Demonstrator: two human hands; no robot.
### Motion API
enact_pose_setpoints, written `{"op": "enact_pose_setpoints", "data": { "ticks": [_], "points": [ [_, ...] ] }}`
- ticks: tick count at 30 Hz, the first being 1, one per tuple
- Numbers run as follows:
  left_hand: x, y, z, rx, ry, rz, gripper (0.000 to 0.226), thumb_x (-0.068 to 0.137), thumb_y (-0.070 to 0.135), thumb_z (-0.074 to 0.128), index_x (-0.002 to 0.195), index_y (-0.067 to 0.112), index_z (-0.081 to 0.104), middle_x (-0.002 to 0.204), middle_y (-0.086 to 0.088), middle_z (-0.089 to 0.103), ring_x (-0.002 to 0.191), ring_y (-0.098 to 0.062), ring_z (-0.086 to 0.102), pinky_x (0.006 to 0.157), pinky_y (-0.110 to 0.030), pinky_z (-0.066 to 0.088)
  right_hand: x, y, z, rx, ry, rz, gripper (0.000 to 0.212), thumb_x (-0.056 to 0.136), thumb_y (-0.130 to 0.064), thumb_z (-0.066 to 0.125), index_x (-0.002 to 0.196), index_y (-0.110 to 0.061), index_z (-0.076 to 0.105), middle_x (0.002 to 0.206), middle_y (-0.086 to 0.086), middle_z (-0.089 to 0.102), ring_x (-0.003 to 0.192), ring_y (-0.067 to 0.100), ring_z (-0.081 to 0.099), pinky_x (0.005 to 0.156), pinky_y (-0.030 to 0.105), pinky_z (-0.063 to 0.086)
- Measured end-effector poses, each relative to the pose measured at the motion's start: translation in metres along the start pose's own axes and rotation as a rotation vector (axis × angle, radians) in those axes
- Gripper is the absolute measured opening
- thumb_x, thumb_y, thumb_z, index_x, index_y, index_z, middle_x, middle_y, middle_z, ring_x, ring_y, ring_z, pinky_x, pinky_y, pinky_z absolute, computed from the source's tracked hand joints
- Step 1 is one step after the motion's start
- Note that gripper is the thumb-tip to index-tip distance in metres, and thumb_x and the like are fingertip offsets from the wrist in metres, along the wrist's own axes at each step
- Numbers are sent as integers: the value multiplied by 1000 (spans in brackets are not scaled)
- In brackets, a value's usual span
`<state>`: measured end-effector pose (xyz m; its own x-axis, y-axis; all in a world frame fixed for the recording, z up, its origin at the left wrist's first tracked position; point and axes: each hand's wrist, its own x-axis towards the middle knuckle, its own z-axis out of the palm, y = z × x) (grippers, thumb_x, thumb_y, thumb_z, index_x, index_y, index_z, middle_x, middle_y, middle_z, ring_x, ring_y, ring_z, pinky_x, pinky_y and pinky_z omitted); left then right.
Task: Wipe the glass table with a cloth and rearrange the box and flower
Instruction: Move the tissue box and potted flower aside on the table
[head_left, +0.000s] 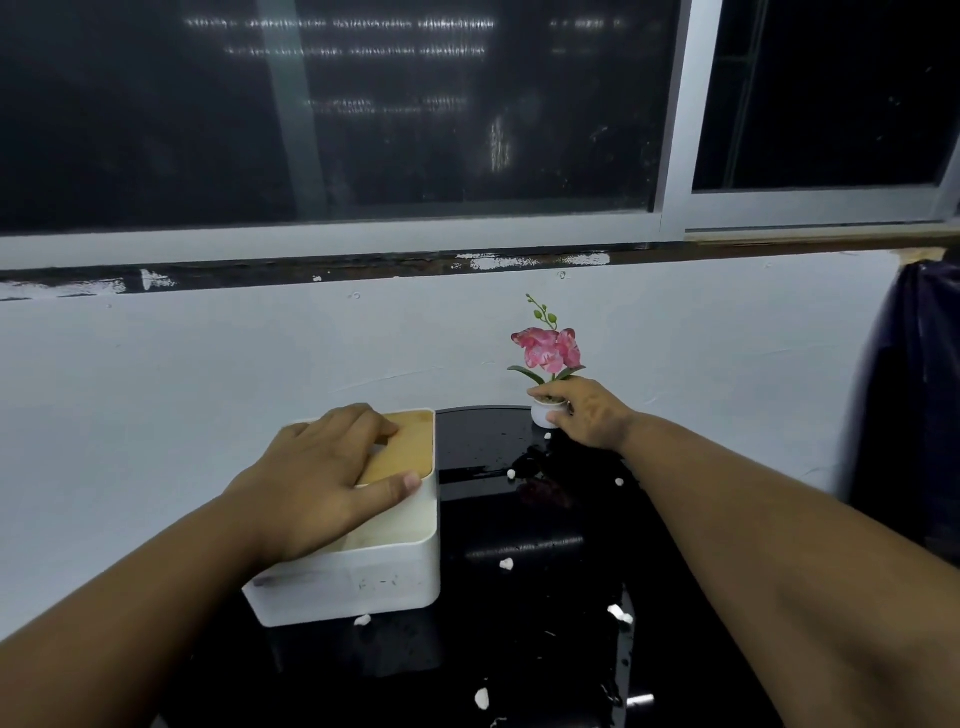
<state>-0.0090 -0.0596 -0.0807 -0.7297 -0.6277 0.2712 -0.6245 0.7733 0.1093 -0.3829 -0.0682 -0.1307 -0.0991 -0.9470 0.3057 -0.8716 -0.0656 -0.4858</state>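
A white box (363, 577) with a wooden lid sits on the left part of the black glass table (530, 525). My left hand (317, 483) lies across its top, fingers wrapped over the lid and thumb on the right rim. A pink artificial flower (549, 347) in a small white pot stands at the table's far edge. My right hand (584, 413) grips that pot from the right. No cloth is in view.
Small white crumbs (506, 564) and specks lie scattered over the glass. A pale wall (208, 364) rises right behind the table under a dark window (363, 114). A dark blue plastic-covered object (914, 405) stands at the right.
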Motion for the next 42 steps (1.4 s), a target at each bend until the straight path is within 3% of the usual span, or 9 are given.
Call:
{"op": "enact_pose_setpoints", "data": {
  "ticks": [5,9,14,22,26,28,32,35,42],
  "points": [
    [0,-1,1,-12,-9,-11,80,72,92,9,124,40,40,124,25,43,117,4,42,102,-32,29,-13,-7,-11,-21,-12,19,48,87,0,63,132,-14,60,134,5,61,127,19,53,110,26,36],
    [1,2,-3,-5,-58,-41,90,66,97,11,127,37,40,130,20,44,124,-2,42,106,-36,29,-38,-23,-24,-53,-28,54,45,86,-6,65,130,-16,63,134,2,61,125,17,55,96,6,34],
    [1,7,-9,-13,-108,-96,82,73,84,20,132,31,41,137,14,44,130,-10,42,110,-44,29,-86,-90,-28,-15,-17,23,55,87,-24,71,139,-28,53,130,7,58,118,23,57,96,22,40],
    [-9,10,-29,-103,-141,-124,78,86,73,48,145,23,43,151,3,42,137,-18,41,113,-43,34,-137,-181,15,198,-241,-14,113,69,-64,75,155,-39,6,158,-8,25,142,15,32,114,38,34],
    [-43,-1,-26,-172,41,-219,103,75,80,53,153,19,28,162,-8,23,150,-21,18,119,-43,24,-144,-205,30,373,-157,-64,102,73,-41,84,141,-55,10,134,-32,37,109,-16,48,87,3,37],
    [-61,-10,-17,-297,39,-299,114,67,83,59,155,24,17,163,-6,15,150,-20,16,119,-45,23,-144,-212,31,367,-116,-106,94,73,-31,86,126,-69,18,123,-30,49,103,-15,55,81,5,43],
    [-86,-22,-4,-470,2,-299,112,63,71,77,152,36,18,147,10,33,133,-10,39,113,-39,34,-137,-216,42,260,-168,-70,108,68,-52,82,151,-36,14,146,-2,43,132,17,45,108,34,39],
    [-96,-25,4,-443,-6,-345,110,64,71,74,151,45,10,150,8,40,132,-16,45,111,-40,40,-135,-216,51,203,-148,11,116,73,-49,80,156,-24,3,159,2,24,144,18,27,115,27,21],
    [-90,-26,14,-491,81,-372,104,65,62,77,147,50,14,146,8,46,128,-19,49,106,-36,41,-132,-223,51,180,-139,79,115,75,-44,81,156,-23,2,157,6,30,141,22,33,113,28,24]
  ]
}}
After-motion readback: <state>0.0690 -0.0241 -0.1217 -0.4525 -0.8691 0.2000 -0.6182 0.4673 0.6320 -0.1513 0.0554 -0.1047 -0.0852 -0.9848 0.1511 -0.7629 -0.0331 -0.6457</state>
